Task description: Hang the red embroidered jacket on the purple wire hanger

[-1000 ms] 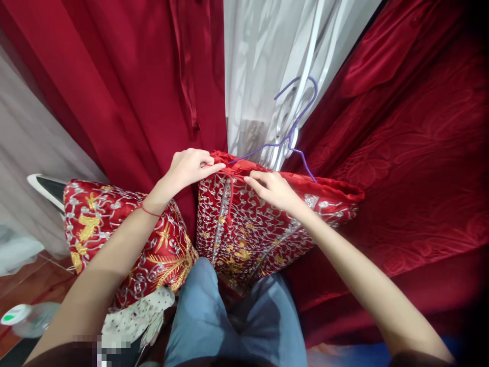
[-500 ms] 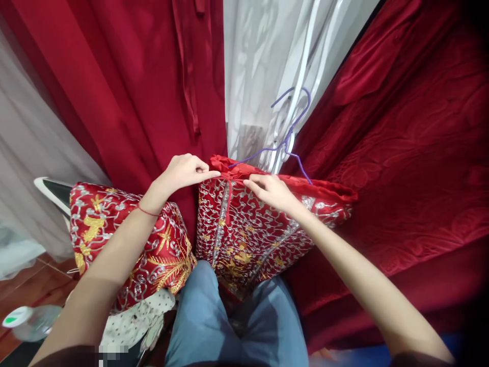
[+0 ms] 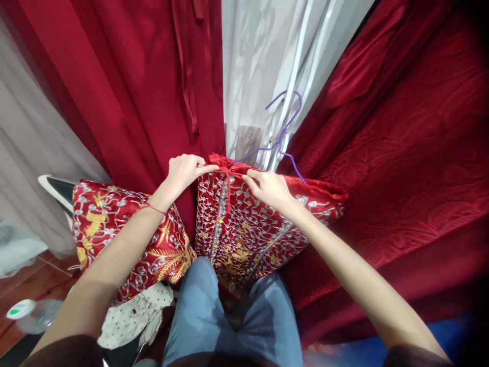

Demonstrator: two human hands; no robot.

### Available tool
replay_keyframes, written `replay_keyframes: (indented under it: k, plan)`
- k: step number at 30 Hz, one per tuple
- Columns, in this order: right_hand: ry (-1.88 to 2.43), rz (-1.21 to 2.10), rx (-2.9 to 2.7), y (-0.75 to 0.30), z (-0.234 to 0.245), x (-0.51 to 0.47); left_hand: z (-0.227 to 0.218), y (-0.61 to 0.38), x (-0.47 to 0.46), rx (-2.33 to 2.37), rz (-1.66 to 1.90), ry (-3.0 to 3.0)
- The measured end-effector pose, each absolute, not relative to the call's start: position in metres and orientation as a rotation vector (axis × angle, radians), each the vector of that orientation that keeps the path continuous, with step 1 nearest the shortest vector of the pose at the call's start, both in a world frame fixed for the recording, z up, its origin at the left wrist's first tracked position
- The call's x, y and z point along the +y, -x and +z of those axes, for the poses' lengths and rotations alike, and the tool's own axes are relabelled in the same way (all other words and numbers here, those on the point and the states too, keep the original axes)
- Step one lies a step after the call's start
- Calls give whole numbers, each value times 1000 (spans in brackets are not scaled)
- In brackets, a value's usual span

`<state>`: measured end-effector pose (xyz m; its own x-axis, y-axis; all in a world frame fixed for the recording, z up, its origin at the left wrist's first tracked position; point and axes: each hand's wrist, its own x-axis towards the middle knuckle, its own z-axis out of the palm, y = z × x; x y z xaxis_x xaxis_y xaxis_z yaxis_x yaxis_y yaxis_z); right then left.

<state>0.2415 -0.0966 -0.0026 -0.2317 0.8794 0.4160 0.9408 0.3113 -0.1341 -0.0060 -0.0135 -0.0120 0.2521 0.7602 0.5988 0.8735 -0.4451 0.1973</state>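
Note:
A red skirt-like garment (image 3: pixel 248 224) with silver and gold embroidery hangs in front of my knees. Its plain red top edge is gathered, and a purple wire hanger (image 3: pixel 281 136) rises out of it. At the top, a thin red drawstring (image 3: pixel 228 196) is knotted in what looks like a bow, one end dangling. My left hand (image 3: pixel 186 171) pinches the drawstring on the left side of the knot, thumb pointing right. On the other side, my right hand (image 3: pixel 267 188) pinches it between thumb and fingers, against the waistband.
Similar embroidered red cloth (image 3: pixel 93 224) lies bundled on the left, beside a dark white-rimmed pointed object (image 3: pixel 55 188). A clear bottle (image 3: pixel 36 316) and spotted white fabric (image 3: pixel 126 316) are below. Red curtains (image 3: pixel 133 76) and white poles (image 3: pixel 300 56) stand ahead.
Both hands keep their pinch on the drawstring; the left thumb sits slightly higher. The garment and hanger have shifted a little left in view.

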Motion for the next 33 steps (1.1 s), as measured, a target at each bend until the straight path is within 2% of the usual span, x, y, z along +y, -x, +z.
replay_keyframes:
  k: [5, 7, 10, 13, 19, 26, 33]
  plan:
    - [1342, -63, -2157, -276, 1, -125, -11, 15, -19, -1095, -1131, 2690]
    - [1347, -288, -2178, -302, 3, -140, -9, 17, -17, -974, -1151, 2706]
    - [1470, -764, -2240, -348, 7, -154, -6, 16, -8, -895, -927, 2734]
    - [1509, -952, -2383, -389, 9, -157, -2, 12, 3, -936, -799, 2838]
    - [1476, -722, -2484, -421, 8, -156, 3, 16, 0, -1118, -975, 2917]
    - [1580, -858, -2216, -414, 13, -145, 6, 27, -11, -1366, -1263, 3002]
    - [1674, -834, -2177, -400, 6, -133, -5, 33, -33, -1227, -1291, 3151]
